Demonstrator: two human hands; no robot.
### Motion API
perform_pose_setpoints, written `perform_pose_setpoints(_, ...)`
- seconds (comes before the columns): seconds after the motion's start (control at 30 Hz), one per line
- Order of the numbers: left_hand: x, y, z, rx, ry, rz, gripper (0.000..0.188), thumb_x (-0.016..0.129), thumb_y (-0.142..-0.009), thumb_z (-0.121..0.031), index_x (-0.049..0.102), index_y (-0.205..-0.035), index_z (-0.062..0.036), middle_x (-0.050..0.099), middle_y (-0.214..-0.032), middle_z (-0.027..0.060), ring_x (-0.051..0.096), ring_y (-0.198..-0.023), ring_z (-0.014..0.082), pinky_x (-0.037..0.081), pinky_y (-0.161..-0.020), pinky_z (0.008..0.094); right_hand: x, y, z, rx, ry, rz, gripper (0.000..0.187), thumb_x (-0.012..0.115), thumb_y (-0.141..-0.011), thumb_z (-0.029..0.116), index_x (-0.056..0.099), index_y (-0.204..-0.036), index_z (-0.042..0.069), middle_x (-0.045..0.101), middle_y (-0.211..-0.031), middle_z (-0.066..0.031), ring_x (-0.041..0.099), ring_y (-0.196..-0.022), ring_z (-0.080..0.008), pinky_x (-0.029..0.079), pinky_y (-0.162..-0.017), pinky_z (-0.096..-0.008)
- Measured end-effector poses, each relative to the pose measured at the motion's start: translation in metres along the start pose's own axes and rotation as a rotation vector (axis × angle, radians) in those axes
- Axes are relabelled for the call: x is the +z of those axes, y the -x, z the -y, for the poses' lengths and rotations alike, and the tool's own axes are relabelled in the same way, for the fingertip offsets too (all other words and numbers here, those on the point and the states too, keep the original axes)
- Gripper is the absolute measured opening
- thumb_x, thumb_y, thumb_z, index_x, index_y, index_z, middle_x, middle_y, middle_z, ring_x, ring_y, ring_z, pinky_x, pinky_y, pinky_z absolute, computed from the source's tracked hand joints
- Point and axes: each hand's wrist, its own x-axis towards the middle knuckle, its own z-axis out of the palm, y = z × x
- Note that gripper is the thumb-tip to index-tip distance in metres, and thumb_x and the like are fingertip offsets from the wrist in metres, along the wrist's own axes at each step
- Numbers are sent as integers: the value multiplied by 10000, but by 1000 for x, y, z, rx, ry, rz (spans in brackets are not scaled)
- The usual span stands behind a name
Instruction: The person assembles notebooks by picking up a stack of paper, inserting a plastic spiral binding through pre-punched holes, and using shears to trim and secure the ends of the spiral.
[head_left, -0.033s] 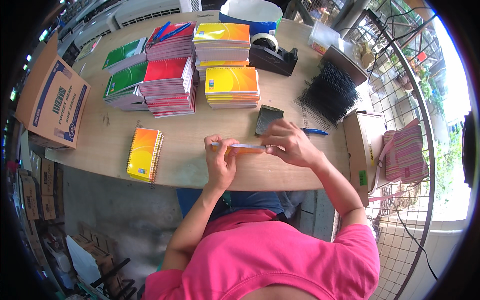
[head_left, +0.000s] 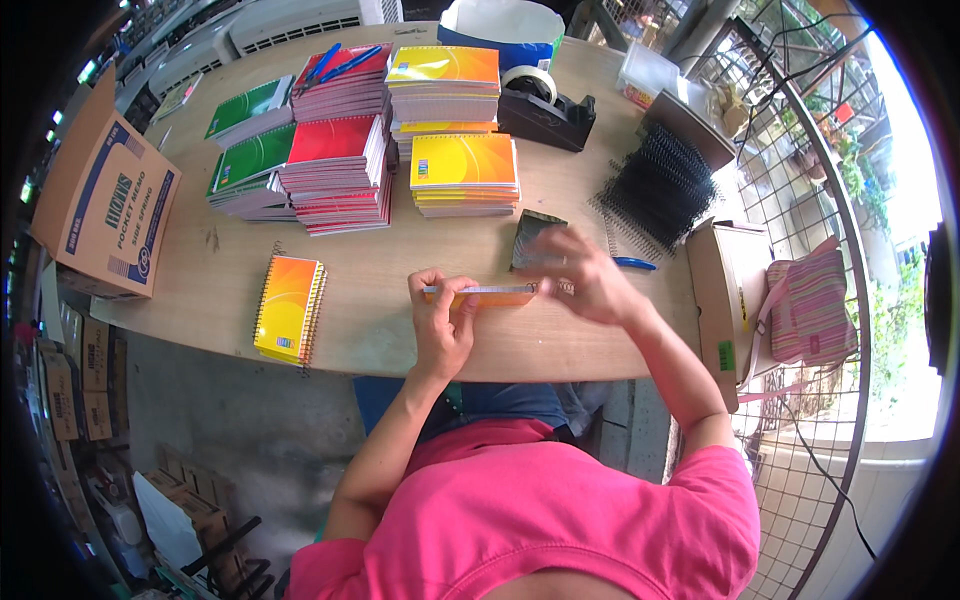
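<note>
My left hand (head_left: pixel 440 318) is closed on a small orange notebook (head_left: pixel 490 296), held edge-on above the front part of the table. My right hand (head_left: pixel 580 278) is at the notebook's right end, its fingers smeared by motion. A bit of spiral wire coil (head_left: pixel 558 286) shows there by the fingers; whether they grip it is unclear. Just behind this hand sits a dark block (head_left: pixel 538 232), partly covered by it. The blue handle of a tool (head_left: pixel 634 264) lies to the right. Left of my hands rests a pile of spiral-bound yellow-orange notebooks (head_left: pixel 290 310).
Stacks of green (head_left: pixel 250 160), red (head_left: pixel 335 140) and yellow notebooks (head_left: pixel 462 162) fill the back left. Behind stand a black tape dispenser (head_left: pixel 550 118) and a blue-white container (head_left: pixel 500 25). Black wire coils (head_left: pixel 660 185) heap at right, near a striped bag (head_left: pixel 815 305). A cardboard box (head_left: pixel 120 210) flanks the left.
My right hand has shifted slightly right and its fingers have turned at the notebook's end, where more coil now shows. My left hand and the notebook have barely moved.
</note>
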Motion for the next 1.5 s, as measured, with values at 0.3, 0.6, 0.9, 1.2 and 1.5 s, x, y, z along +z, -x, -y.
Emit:
perform_pose_setpoints(0.3, 5, -15, 3, 5, 20, 27, 518, 870, -742, -359, 529, -991, -59, 492, -922, 88, 451, -919, 292, 432, -786, 433, -37, -16, -60, 144, -781, 284, 507, 650, -884, 391, 706, -1223, 18, 610, -1303, -253, 614, -1162, -315, 476, -1001, -406)
perform_pose_setpoints(0.6, 5, -21, 11, 14, 79, 88, 594, 912, -699, -338, 484, -995, -50, 459, -939, 103, 474, -881, 280, 435, -762, 412, -10, -12, -32, 115, -302, 361, 466, 600, -902, 354, 737, -1124, -32, 636, -1289, -150, 663, -1033, -272, 505, -919, -380)
perform_pose_setpoints(0.9, 11, -15, 2, -17, 134, 103, 616, 909, -704, -289, 456, -1041, -43, 467, -961, 127, 467, -895, 303, 438, -766, 430, -15, -2, -23, 150, -1010, 296, 679, 550, -884, 541, 719, -1061, -92, 637, -1269, -158, 648, -1052, -253, 491, -922, -363)
perform_pose_setpoints(1.2, -1, -18, 7, -88, 321, 99, 463, 834, -789, -89, 513, -1117, -29, 541, -1010, 90, 534, -969, 226, 478, -855, 334, -18, -10, -16, 287, -593, 132, 452, 564, -972, 385, 741, -1131, 1, 649, -1183, -95, 668, -970, -228, 532, -833, -402)
perform_pose_setpoints(1.5, -11, -6, 45, -432, 781, 282, 202, 627, -895, 125, 591, -1026, -24, 616, -979, 3, 592, -937, 55, 492, -861, 218, -3, -10, -8, 183, -726, 254, 518, 566, -971, 431, 745, -1052, -48, 670, -1175, -111, 666, -953, -200, 508, -872, -349)
